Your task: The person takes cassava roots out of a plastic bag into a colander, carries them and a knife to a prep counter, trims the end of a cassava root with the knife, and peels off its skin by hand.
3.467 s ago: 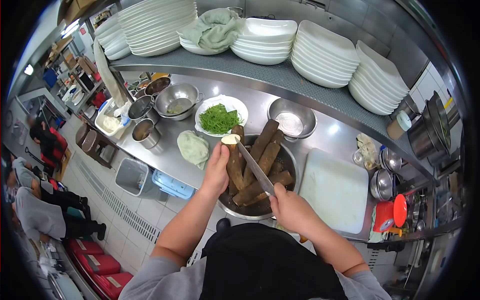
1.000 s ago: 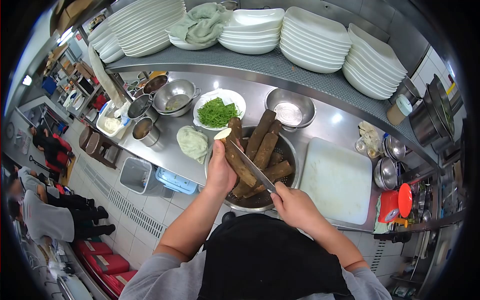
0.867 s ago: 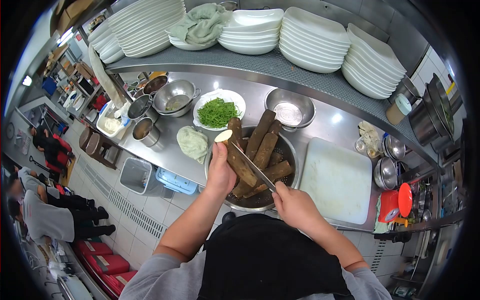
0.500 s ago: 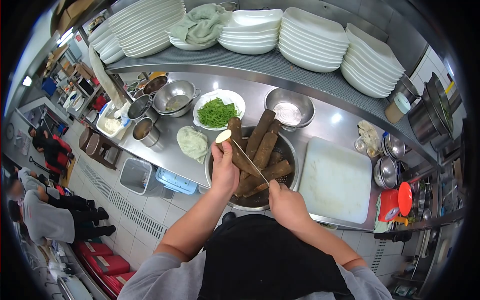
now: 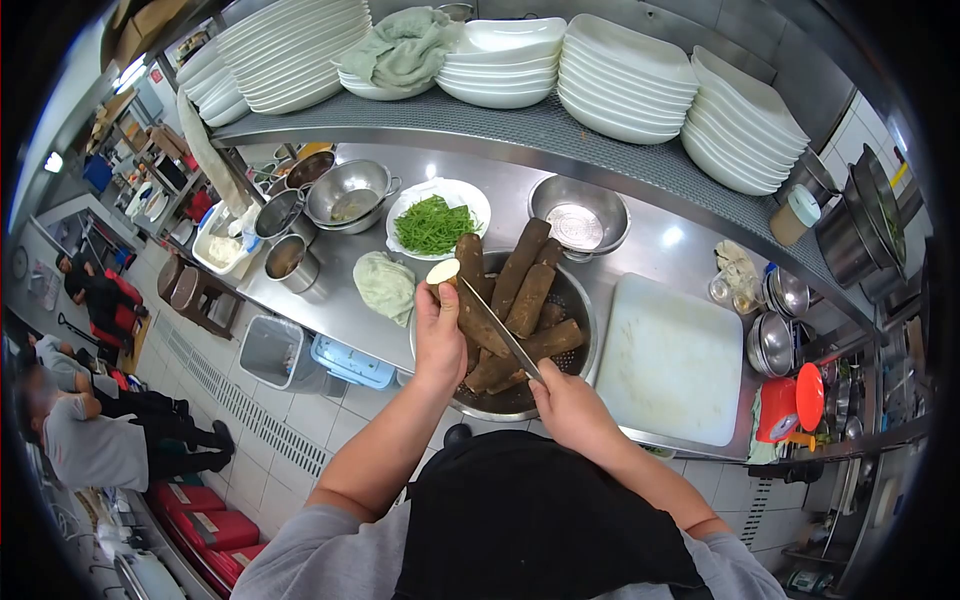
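Note:
My left hand (image 5: 440, 338) is wrapped round a thick brown root (image 5: 482, 322) whose pale cut end faces up and left. In my right hand (image 5: 572, 405) is a long knife (image 5: 508, 337), its blade lying along the held root's upper right side. Beneath both hands stands a steel colander (image 5: 590, 350) holding several more brown roots (image 5: 522, 270). Behind it is a white plate (image 5: 480, 196) with green cut vegetables (image 5: 436, 226). A crumpled pale green cloth (image 5: 384, 286) rests to the left of the colander.
A white cutting board (image 5: 672, 360) lies right of the colander, with an empty steel bowl (image 5: 580, 216) behind. Stacked white dishes (image 5: 630, 80) fill the shelf (image 5: 560, 140) above. Metal pots (image 5: 292, 264) stand at left, a red scale (image 5: 778, 410) at right. Other people (image 5: 95, 440) stand far left.
Since the earliest frame, the held root has tilted, its top leaning left. The knife has shifted along it, its blade turning between frames. Both hands keep their hold. A person at far left has moved slightly.

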Motion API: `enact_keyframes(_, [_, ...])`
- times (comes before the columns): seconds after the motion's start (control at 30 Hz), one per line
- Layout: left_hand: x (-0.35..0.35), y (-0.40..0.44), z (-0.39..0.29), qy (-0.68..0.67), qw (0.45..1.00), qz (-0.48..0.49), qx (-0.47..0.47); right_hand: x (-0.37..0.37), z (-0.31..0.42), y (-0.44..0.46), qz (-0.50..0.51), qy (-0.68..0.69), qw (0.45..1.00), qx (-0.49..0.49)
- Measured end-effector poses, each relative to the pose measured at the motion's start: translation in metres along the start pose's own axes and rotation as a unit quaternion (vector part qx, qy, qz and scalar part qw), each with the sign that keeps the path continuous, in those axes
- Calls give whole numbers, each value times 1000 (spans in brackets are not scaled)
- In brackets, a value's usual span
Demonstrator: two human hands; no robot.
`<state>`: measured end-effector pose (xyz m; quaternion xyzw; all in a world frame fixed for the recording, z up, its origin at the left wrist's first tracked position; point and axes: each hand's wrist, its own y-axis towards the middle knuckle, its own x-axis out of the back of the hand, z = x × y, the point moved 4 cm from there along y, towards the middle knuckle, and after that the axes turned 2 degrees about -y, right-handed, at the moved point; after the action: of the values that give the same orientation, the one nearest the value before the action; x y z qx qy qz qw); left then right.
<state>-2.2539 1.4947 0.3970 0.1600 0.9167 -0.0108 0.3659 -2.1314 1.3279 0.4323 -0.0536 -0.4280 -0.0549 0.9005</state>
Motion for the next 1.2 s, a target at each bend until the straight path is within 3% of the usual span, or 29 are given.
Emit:
enact_keyframes(0.1, [4, -3, 1, 87, 995, -44, -28, -6, 0, -2, -6, -18, 1000, -4])
enact_keyframes(0.2, [10, -5, 1, 142, 989, -28, -37, -13, -8, 0, 0, -26, 1000, 3])
enact_keyframes(0.27, [21, -3, 0, 89, 996, 13, 1, -9, -16, 5, 3, -16, 1000, 19])
enact_keyframes(0.33, [24, -4, -1, 36, 997, 51, 38, -10, -29, 11, 170, 185, 967, -35])
enact_keyframes(0.37, [21, -6, -4, 17, 996, 76, 50, -9, -34, 13, 172, 186, 967, -32])
enact_keyframes(0.47, [21, -8, -12, 1, 991, 112, 73, 0, -39, 17, 115, 54, 992, 9])
enact_keyframes(0.63, [23, -8, -16, -9, 985, 142, 102, 17, -32, 21, 108, -19, 993, 38])
enact_keyframes(0.8, [18, -9, -19, 15, 992, 107, 60, 16, -18, 15, 56, -91, 994, 11])
enact_keyframes(0.87, [17, -9, -17, 15, 993, 103, 61, 7, -16, 11, 77, -9, 997, 22])
enact_keyframes(1.0, [23, -8, -20, 11, 998, 44, 46, 8, -14, 15, 75, 2, 997, 32])
enact_keyframes(1.1, [40, -5, -9, -97, 985, -9, 141, 9, -25, 14, 69, 97, 993, -11])
enact_keyframes(1.2, [49, -2, -7, -64, 988, -64, 123, 4, -31, 15, 46, 55, 997, 6])
